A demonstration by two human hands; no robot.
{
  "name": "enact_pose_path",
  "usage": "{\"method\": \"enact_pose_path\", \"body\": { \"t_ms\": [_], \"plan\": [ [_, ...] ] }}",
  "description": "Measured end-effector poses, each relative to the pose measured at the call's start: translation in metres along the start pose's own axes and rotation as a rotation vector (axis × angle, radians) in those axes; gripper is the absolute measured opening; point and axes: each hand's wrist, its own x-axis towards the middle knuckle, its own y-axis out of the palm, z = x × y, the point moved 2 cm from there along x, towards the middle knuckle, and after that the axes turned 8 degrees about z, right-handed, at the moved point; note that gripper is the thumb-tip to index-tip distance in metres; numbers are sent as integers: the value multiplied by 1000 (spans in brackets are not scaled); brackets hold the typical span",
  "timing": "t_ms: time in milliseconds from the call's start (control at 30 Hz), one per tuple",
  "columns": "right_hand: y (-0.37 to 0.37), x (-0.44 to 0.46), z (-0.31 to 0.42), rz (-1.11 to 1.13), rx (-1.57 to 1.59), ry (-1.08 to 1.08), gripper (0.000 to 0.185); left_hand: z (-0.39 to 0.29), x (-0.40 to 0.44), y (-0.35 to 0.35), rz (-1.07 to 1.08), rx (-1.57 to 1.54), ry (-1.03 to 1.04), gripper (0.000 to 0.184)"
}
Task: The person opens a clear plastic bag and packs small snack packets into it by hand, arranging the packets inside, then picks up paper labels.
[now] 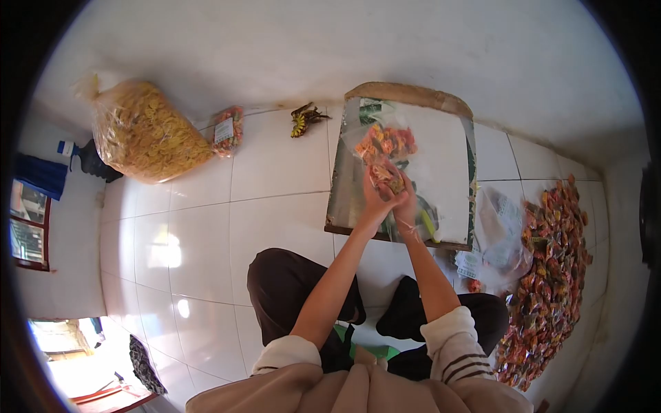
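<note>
A clear plastic bag point(387, 141) holds orange-red pieces that look like snack packets. My left hand point(376, 198) and my right hand point(405, 195) come together at the near end of this bag, fingers wrapped round a bunched part of it. Under the bag is a low board-topped box point(451, 151) with a white surface and worn, dark edges. Just right of my right hand lies a yellow-green object point(428, 224), partly covered by clear plastic. My palms hide some of what I hold.
A big pile of small orange-red packets point(551, 275) spreads along the right wall, beside clear plastic bags point(501, 227). At the left stand a large sack of yellow snacks point(151, 131) and a small labelled bag point(226, 132). Bananas point(303, 122) lie by the back wall.
</note>
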Motion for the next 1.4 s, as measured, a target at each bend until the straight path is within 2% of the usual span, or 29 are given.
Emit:
{"method": "enact_pose_path", "body": {
  "t_ms": [33,100,133,167,200,233,267,300,367,433,500,533,600,633,700,733,767,800,867,900,933,1000,1067,1133,1167,1333,1400],
  "plan": [
    [-2,2,-5,4,0,-6,52,-2,5,-3,-4,-1,6,88],
    [-5,2,-19,85,199,151,49,-2,19,-22,-329,-175,-37,83],
    [-9,1,-5,84,193,151,49,0,32,-31,-380,-161,0,75],
    [-11,-1,8,164,379,184,47,1,47,-41,-430,-146,36,69],
    [-11,-1,19,242,567,216,45,4,64,-51,-426,-151,34,69],
    [-12,1,18,238,564,213,45,7,83,-60,-340,-113,118,59],
    [-12,4,15,245,690,301,37,8,97,-65,-252,-75,202,51],
    [-12,7,9,251,817,389,30,9,105,-69,-247,-76,204,51],
    [-5,18,-3,270,855,373,34,19,118,-70,54,-40,-62,44],
    [4,31,-8,296,898,360,37,8,105,-61,5,-51,-84,44],
    [15,42,-6,266,871,294,37,4,100,-56,-49,-64,-105,44],
    [19,44,-5,271,875,298,37,8,101,-57,-29,-181,-89,48],
    [23,45,-4,243,621,277,41,11,101,-58,-13,-297,-74,52],
    [26,44,-2,246,622,279,41,10,101,-56,3,-375,-113,57],
    [27,42,2,108,-22,145,50,5,98,-50,20,-452,-153,62],
    [31,41,-1,107,-20,146,50,-1,94,-46,-4,-468,-112,65],
    [33,41,1,25,-141,-36,54,-6,89,-42,-27,-483,-71,68],
    [35,41,4,-57,-261,-218,59,-6,85,-40,-28,-482,-72,68],
    [36,41,3,-35,-322,-227,60,-8,76,-38,35,-275,-59,69],
    [36,42,0,-14,-388,-237,62,-6,72,-35,32,-272,-59,69],
    [35,42,-4,-13,-387,-237,62,-4,69,-30,-25,-212,-26,67],
    [35,44,-6,56,-626,-370,62,3,70,-23,-78,-157,9,64],
    [33,45,-9,52,-606,-372,64,14,74,-28,-322,126,44,60],
    [32,43,-8,49,-584,-371,66,19,75,-31,-295,221,23,59],
    [30,40,-10,80,-372,-255,68,22,75,-32,-267,319,2,58],
    [31,33,-14,135,181,-1,70,26,70,-27,-216,9,28,63],
    [32,31,-3,122,-270,-149,69,18,60,-21,-170,-43,8,64]
  ]
}}
